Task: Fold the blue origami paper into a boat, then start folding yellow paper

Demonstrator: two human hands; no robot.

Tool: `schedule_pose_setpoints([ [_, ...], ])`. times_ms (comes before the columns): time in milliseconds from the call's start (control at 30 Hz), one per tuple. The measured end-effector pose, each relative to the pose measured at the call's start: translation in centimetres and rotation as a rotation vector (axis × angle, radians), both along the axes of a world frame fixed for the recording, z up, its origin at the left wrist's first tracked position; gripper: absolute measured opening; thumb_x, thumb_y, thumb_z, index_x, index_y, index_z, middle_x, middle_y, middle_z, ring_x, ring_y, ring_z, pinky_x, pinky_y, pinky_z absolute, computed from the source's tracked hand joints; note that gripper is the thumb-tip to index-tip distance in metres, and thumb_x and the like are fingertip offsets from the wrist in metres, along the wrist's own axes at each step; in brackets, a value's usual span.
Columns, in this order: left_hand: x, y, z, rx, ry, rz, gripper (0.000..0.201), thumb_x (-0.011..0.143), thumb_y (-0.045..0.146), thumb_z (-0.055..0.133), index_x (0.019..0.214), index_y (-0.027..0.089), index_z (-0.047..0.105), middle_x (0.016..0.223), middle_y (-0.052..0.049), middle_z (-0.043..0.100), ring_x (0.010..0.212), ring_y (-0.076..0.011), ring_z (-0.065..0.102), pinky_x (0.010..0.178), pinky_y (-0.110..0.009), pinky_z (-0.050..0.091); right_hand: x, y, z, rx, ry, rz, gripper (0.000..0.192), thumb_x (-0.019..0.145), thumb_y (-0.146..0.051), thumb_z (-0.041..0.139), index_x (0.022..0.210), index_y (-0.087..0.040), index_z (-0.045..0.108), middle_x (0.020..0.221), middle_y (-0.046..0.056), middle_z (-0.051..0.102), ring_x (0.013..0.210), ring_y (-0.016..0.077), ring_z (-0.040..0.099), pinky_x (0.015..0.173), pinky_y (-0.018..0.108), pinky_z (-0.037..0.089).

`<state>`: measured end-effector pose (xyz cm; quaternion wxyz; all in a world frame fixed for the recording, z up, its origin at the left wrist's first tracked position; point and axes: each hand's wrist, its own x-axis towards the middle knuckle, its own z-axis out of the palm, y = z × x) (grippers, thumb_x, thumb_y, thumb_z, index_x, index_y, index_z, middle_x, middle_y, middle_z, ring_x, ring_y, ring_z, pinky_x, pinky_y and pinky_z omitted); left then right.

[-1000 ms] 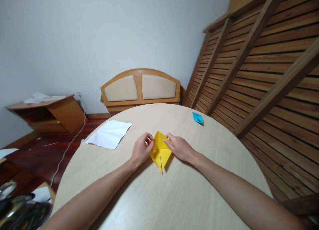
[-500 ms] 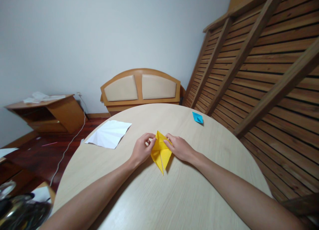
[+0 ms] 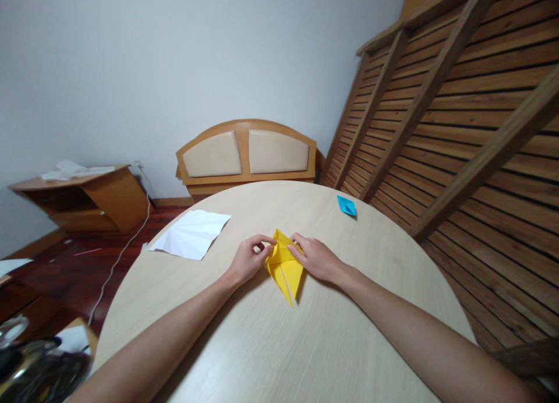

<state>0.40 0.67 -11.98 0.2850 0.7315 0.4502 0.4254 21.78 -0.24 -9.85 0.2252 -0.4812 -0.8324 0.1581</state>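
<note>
A folded sheet of yellow paper [image 3: 286,275] is between my hands over the middle of the round table [image 3: 262,356]. It is kite-shaped, with a point at the top and two narrow flaps parted by a slit at the bottom. My left hand [image 3: 250,258] pinches its upper left edge between thumb and fingers. On the other side, my right hand [image 3: 318,257] grips the right edge, thumb on top and the other fingers partly hidden behind the paper.
A creased white paper sheet [image 3: 190,234] lies at the table's left. Toward the far right edge sits a small folded blue paper piece [image 3: 346,205]. Beyond stand a wooden headboard [image 3: 244,149], slatted wood panel [image 3: 437,129] and low cabinet [image 3: 100,199].
The yellow paper has turned slightly, its lower tips swinging to the right. My left fingers have shifted a little along its upper left edge; my right hand has barely moved.
</note>
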Motion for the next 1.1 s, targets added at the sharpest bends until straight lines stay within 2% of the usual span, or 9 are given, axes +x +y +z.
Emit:
schedule_pose_setpoints([
  [267, 0.1, -0.1, -0.3, 0.012, -0.039, -0.029, 0.021, 0.083, 0.026, 0.059, 0.101, 0.018, 0.068, 0.102, -0.006, 0.070, 0.088, -0.0172, 0.064, 0.066, -0.025, 0.053, 0.3, 0.2, -0.4, -0.022, 0.073, -0.015, 0.014, 0.096, -0.030, 0.049, 0.106, -0.022, 0.056, 0.089, 0.004, 0.071, 0.074, 0.0168, 0.063, 0.064, 0.025, 0.037],
  [433, 0.1, 0.0, -0.7, -0.003, -0.063, 0.003, 0.018, 0.081, 0.024, 0.060, 0.097, 0.017, 0.064, 0.104, -0.007, 0.068, 0.080, -0.0151, 0.063, 0.064, -0.026, 0.054, 0.5, 0.4, -0.4, 0.017, 0.102, -0.055, 0.017, 0.083, -0.025, 0.062, 0.099, -0.022, 0.056, 0.091, 0.003, 0.071, 0.077, 0.0170, 0.063, 0.069, 0.026, 0.040],
  [567, 0.0, -0.2, -0.5, 0.016, -0.045, 0.004, 0.015, 0.082, 0.024, 0.061, 0.095, 0.017, 0.063, 0.102, -0.006, 0.068, 0.079, -0.0150, 0.063, 0.061, -0.024, 0.053, 0.6, 0.3, -0.2, 0.005, 0.076, -0.068, 0.022, 0.078, -0.020, 0.064, 0.099, -0.022, 0.057, 0.092, 0.002, 0.070, 0.077, 0.0165, 0.061, 0.068, 0.026, 0.039],
  [900, 0.5, -1.1, 0.0, 0.090, 0.011, -0.055, 0.013, 0.085, 0.022, 0.058, 0.097, 0.018, 0.061, 0.099, -0.005, 0.065, 0.081, -0.0142, 0.062, 0.058, -0.021, 0.051, 0.7, 0.3, -0.7, 0.009, 0.017, -0.061, 0.021, 0.078, -0.019, 0.063, 0.099, -0.022, 0.059, 0.093, 0.003, 0.071, 0.081, 0.0176, 0.063, 0.068, 0.025, 0.037],
  [1100, 0.4, -0.9, -0.2, 0.090, 0.030, -0.017, 0.012, 0.084, 0.023, 0.059, 0.095, 0.018, 0.061, 0.097, -0.005, 0.066, 0.077, -0.0143, 0.062, 0.058, -0.023, 0.052, 0.3, 0.3, -0.8, 0.015, 0.005, -0.097, 0.019, 0.080, -0.018, 0.062, 0.099, -0.021, 0.060, 0.094, 0.004, 0.071, 0.082, 0.0177, 0.062, 0.068, 0.026, 0.037],
])
